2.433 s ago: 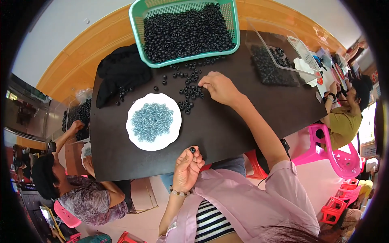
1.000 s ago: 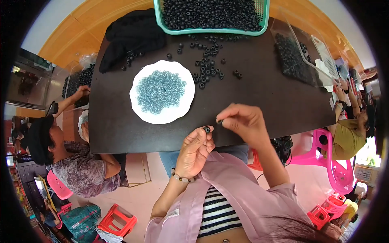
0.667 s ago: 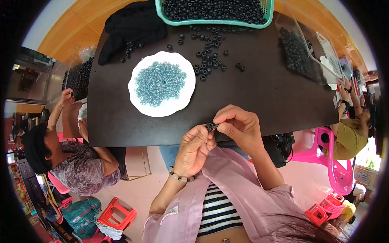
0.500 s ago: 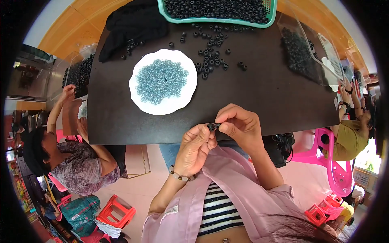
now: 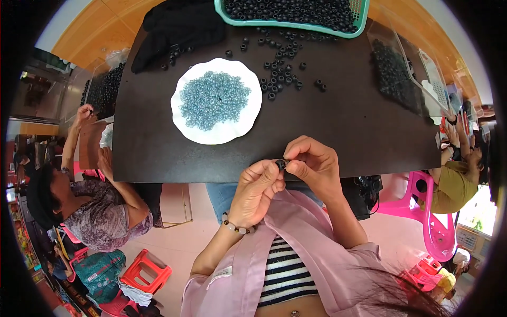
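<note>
where the two hands meet at the near edge of the dark table (image 5: 343,132), the small black ring (image 5: 281,164) sits pinched between left hand (image 5: 257,191) and right hand (image 5: 311,165) fingertips. both closed on it; right reaches from above, left from below.

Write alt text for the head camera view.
Both hands, left hand and right hand, pinch one small black ring at the near edge of a dark table. Behind sit a white plate of blue beads and loose black rings.
</note>
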The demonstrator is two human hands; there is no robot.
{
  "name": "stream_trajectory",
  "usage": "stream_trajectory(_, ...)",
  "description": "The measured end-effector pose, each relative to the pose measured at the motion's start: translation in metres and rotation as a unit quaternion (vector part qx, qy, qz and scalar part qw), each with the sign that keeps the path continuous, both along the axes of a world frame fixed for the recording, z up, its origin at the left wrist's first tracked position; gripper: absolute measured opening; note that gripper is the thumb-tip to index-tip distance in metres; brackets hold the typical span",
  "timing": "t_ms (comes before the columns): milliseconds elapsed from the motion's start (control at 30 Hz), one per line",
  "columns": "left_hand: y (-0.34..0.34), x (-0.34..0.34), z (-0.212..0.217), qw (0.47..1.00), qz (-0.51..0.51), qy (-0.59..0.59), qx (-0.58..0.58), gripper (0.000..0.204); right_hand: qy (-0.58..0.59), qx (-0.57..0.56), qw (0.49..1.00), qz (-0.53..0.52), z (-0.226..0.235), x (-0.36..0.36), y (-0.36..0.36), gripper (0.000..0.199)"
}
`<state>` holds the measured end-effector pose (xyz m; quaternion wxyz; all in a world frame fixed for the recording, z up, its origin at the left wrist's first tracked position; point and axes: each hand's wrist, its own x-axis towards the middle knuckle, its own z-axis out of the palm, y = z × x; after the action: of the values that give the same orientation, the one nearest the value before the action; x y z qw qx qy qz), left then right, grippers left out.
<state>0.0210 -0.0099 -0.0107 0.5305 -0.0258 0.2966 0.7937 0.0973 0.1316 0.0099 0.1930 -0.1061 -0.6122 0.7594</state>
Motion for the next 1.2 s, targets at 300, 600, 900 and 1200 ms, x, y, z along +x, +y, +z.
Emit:
stream_trajectory(300,0.000,0.001,0.000,0.999,0.010,0.038,-0.016,0.020,0.012,-0.003,1.000,-0.012,-0.004,0.003,0.002,0.016)
stream_trajectory(600,-0.001,-0.005,0.000,0.989,0.006,0.142,-0.048,0.020,0.002,0.024,1.000,-0.002,0.000,0.003,0.004,0.016)
stream_trajectory(900,-0.008,-0.017,0.008,0.978,-0.023,0.206,-0.029,0.017,0.003,0.008,0.999,0.039,0.010,-0.001,0.003,0.030)
stream_trajectory(1200,-0.017,-0.022,0.013,0.977,-0.039,0.208,-0.025,0.022,0.053,0.123,0.985,0.113,0.008,-0.009,0.003,0.038)
